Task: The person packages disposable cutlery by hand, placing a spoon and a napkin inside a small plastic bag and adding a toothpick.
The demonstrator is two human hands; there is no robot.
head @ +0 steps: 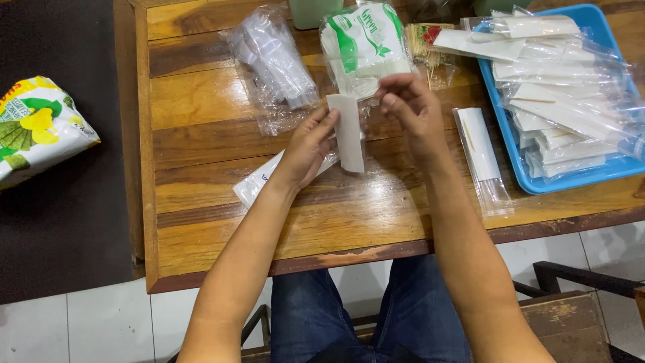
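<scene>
Pinching a folded napkin [349, 134] with left hand [310, 144] at table [201, 114] centre; right hand [410, 107] fingertips bunched together, apparently empty, at one o'clock (loose grip risking a drop).

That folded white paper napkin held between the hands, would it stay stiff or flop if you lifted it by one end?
Probably floppy: the folded white paper napkin looks thin, and the left hand supports its side while the right hand pinches near its top. Likely very light, since fingertips alone hold it. Being flat, it should not roll on the wooden table.
</scene>
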